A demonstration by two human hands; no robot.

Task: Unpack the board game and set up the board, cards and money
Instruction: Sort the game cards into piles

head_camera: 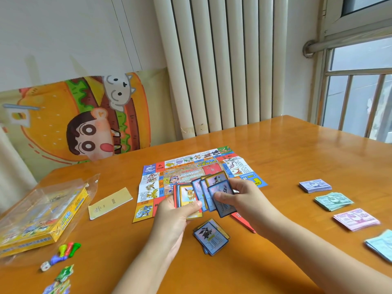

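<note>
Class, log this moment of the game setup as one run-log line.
step: sorting cards | left hand: holds card fan | right hand: pinches one card | board: unfolded | money stacks: laid out right

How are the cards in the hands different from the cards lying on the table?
The cards in the hands are fanned out and held up by both hands over the board; the card pile on the table lies in a small, slightly messy stack. The fan shows several pictures; the pile shows mainly its top card. Both have picture cards with blue borders.
</note>
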